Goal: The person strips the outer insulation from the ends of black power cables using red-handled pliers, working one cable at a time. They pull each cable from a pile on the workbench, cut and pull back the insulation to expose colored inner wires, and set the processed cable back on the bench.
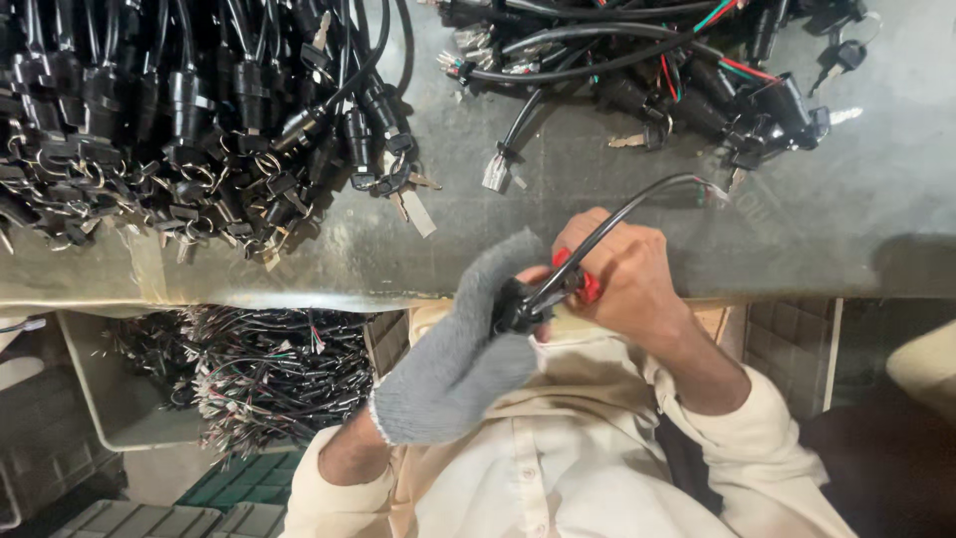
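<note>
Left hand (468, 339), in a grey knit glove, was clamped around a black ignition switch (518, 307) at the near edge of the metal workbench (597, 199). Right hand (622, 271), bare, was curled tight on a red-handled tool (586, 284) against the switch; its black cable (637, 204) ran up and right. Big pile of finished switches (179, 120) far left, smaller pile (677, 70) far right, bin of wire harnesses (249, 369) below the bench at left.
</note>
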A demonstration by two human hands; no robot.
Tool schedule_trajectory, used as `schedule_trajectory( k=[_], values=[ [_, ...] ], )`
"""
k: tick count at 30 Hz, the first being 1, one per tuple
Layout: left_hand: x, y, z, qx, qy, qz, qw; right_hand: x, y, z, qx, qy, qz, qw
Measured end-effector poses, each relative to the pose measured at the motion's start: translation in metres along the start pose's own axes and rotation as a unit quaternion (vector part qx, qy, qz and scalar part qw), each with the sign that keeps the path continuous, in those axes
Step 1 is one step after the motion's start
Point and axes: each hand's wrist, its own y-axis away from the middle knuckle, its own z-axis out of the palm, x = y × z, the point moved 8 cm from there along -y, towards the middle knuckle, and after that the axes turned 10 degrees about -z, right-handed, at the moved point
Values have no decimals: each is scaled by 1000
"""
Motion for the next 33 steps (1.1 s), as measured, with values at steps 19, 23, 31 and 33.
schedule_trajectory(
  k=[19,23,31,33],
  values=[
    [10,2,15,305,-398,211,839,-25,13,-16,55,100,29,993],
    [9,-2,18,290,-453,180,823,-24,21,-13,48,85,57,994],
    [16,-2,13,279,-486,210,802,-28,26,-4,61,10,97,993],
    [22,0,14,298,-534,223,759,-36,24,-6,72,-24,90,993]
  ],
)
